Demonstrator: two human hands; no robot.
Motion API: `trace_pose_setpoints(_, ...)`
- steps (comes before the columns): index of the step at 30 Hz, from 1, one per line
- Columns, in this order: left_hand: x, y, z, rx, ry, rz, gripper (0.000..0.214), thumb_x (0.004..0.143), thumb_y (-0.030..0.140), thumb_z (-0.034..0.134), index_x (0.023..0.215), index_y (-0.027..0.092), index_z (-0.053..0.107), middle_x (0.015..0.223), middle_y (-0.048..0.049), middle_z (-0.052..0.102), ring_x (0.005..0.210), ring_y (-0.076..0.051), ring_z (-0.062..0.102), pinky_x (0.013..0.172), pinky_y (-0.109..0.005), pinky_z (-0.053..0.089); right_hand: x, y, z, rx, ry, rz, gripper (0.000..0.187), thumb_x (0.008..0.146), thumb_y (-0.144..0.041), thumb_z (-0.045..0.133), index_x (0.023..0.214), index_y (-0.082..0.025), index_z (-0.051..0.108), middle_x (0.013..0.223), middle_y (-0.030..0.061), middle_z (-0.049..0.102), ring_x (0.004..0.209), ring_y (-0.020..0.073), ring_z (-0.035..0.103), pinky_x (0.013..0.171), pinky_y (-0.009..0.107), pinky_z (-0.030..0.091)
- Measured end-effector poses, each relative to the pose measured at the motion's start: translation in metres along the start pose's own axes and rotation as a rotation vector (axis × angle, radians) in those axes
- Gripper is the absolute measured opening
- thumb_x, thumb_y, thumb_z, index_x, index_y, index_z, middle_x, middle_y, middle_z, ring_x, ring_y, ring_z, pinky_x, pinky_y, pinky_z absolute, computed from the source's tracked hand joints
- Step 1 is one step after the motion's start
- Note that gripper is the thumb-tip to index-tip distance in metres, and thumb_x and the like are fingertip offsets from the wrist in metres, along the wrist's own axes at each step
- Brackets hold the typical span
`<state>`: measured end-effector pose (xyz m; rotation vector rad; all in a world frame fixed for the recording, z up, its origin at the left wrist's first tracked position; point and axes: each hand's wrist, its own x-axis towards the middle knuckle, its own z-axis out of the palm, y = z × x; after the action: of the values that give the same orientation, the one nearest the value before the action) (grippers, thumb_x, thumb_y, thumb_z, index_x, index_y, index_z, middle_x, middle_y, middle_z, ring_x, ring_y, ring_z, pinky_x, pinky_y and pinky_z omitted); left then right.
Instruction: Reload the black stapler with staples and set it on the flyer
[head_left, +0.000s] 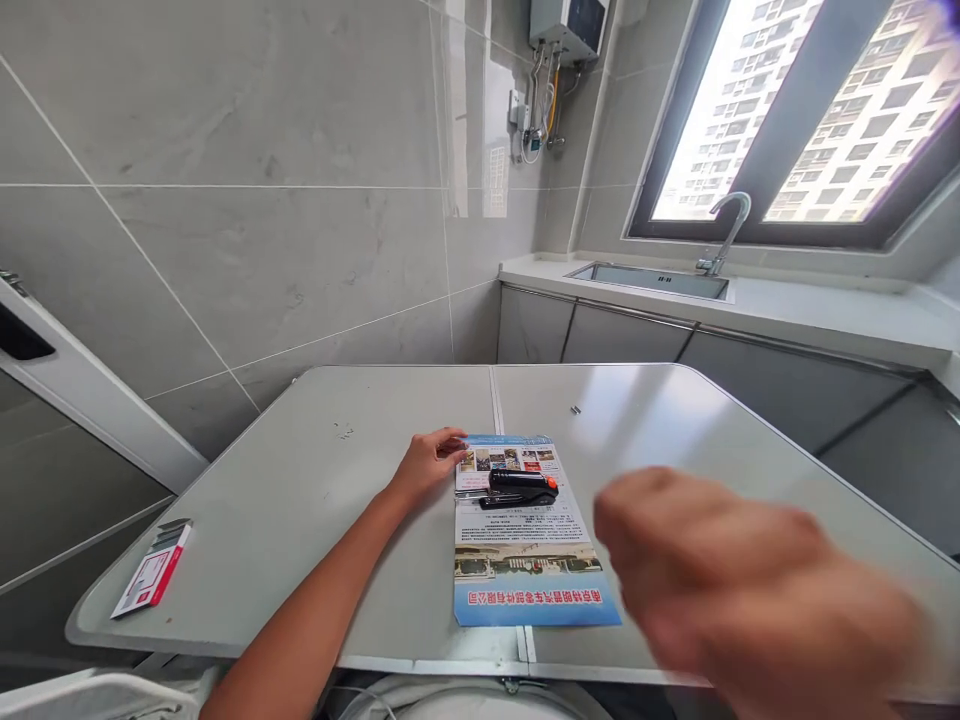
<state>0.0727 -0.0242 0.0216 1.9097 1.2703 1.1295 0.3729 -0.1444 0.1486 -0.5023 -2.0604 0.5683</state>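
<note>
Grey table — left hand touching flyer, stapler atop.

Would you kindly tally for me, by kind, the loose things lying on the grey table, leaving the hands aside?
Flyer: 1
Stapler: 1
Red and white box: 1
Small metal bit: 1
Total: 4
</note>
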Motion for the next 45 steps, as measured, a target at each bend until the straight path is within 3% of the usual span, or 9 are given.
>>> trace_pose_setpoints(5, -0.005, 0.016, -0.002, -0.032, -0.111, 0.043, 0.023, 0.086, 0.035, 0.076, 0.102, 0.019, 0.082, 0.101, -0.0077, 0.082, 0.090, -0.023, 0.077, 0.087, -0.036, 0.062, 0.025, 0.107, 0.022, -0.149, 0.095, 0.136, 0.026, 0.101, -0.040, 0.057, 0.100, -0.025, 0.077, 0.068, 0.0023, 0.064, 0.060, 0.0163, 0.056, 0.059, 0.032, 0.048)
trace_pose_setpoints(8, -0.007, 0.023, -0.003, -0.021, -0.182, 0.078, 0.022, 0.088, 0.034, 0.074, 0.104, 0.021, 0.083, 0.102, -0.0077, 0.081, 0.092, -0.023, 0.075, 0.085, -0.034, 0.060, 0.008, 0.150, 0.035, -0.174, -0.063, 0.177, 0.028, 0.098, -0.045, 0.064, 0.113, -0.025, 0.075, 0.094, 0.0083, 0.071, 0.090, 0.0239, 0.064, 0.081, 0.039, 0.054)
trace_pose_setpoints(10, -0.009, 0.027, -0.004, -0.013, -0.237, 0.073, 0.022, 0.088, 0.034, 0.074, 0.103, 0.022, 0.083, 0.100, -0.0067, 0.081, 0.088, -0.021, 0.075, 0.080, -0.032, 0.059, -0.003, 0.161, 0.041, -0.182, -0.188, 0.186, 0.044, 0.089, -0.051, 0.074, 0.126, -0.027, 0.069, 0.112, 0.0104, 0.068, 0.105, 0.0277, 0.062, 0.091, 0.042, 0.053)
trace_pose_setpoints(12, -0.010, 0.030, -0.004, 0.004, -0.273, 0.057, 0.020, 0.086, 0.035, 0.076, 0.099, 0.022, 0.084, 0.095, -0.0055, 0.082, 0.083, -0.020, 0.074, 0.078, -0.030, 0.058, -0.010, 0.163, 0.045, -0.200, -0.290, 0.194, 0.059, 0.083, -0.051, 0.081, 0.135, -0.027, 0.064, 0.121, 0.0107, 0.066, 0.111, 0.0294, 0.061, 0.095, 0.043, 0.052)
trace_pose_setpoints(14, -0.011, 0.032, -0.004, 0.018, -0.295, 0.057, 0.018, 0.085, 0.035, 0.077, 0.095, 0.022, 0.084, 0.091, -0.0045, 0.081, 0.081, -0.019, 0.073, 0.079, -0.030, 0.057, -0.012, 0.162, 0.049, -0.222, -0.331, 0.208, 0.052, 0.086, -0.044, 0.078, 0.132, -0.026, 0.064, 0.118, 0.0095, 0.068, 0.108, 0.0282, 0.064, 0.093, 0.042, 0.051)
trace_pose_setpoints(18, -0.011, 0.033, -0.003, 0.013, -0.319, 0.072, 0.018, 0.084, 0.036, 0.078, 0.093, 0.023, 0.084, 0.090, -0.0040, 0.082, 0.082, -0.019, 0.074, 0.079, -0.029, 0.056, -0.013, 0.162, 0.058, -0.246, -0.246, 0.232, 0.028, 0.091, -0.034, 0.072, 0.116, -0.022, 0.068, 0.104, 0.0069, 0.073, 0.095, 0.0246, 0.067, 0.085, 0.037, 0.050)
trace_pose_setpoints(22, -0.010, 0.031, -0.001, -0.002, -0.276, 0.064, 0.019, 0.085, 0.038, 0.077, 0.094, 0.023, 0.085, 0.091, -0.0045, 0.082, 0.084, -0.020, 0.074, 0.081, -0.031, 0.058, -0.014, 0.163, 0.060, -0.243, -0.157, 0.229, 0.031, 0.089, -0.032, 0.074, 0.117, -0.022, 0.067, 0.108, 0.0083, 0.073, 0.097, 0.0254, 0.068, 0.088, 0.039, 0.050)
trace_pose_setpoints(35, -0.009, 0.022, 0.005, 0.018, -0.310, 0.056, 0.017, 0.083, 0.035, 0.077, 0.094, 0.023, 0.084, 0.093, -0.0040, 0.082, 0.083, -0.019, 0.074, 0.080, -0.031, 0.060, -0.012, 0.160, 0.059, -0.278, -0.167, 0.240, 0.026, 0.085, -0.027, 0.076, 0.110, -0.024, 0.070, 0.103, 0.0061, 0.074, 0.096, 0.0249, 0.067, 0.083, 0.035, 0.049)
trace_pose_setpoints(45, -0.009, 0.028, 0.009, 0.056, -0.232, 0.049, 0.017, 0.084, 0.035, 0.076, 0.095, 0.024, 0.084, 0.091, -0.0050, 0.082, 0.080, -0.020, 0.073, 0.071, -0.030, 0.056, -0.012, 0.162, 0.060, -0.285, -0.126, 0.255, 0.027, 0.082, -0.022, 0.075, 0.108, -0.024, 0.070, 0.103, 0.0058, 0.074, 0.095, 0.0256, 0.068, 0.086, 0.037, 0.050)
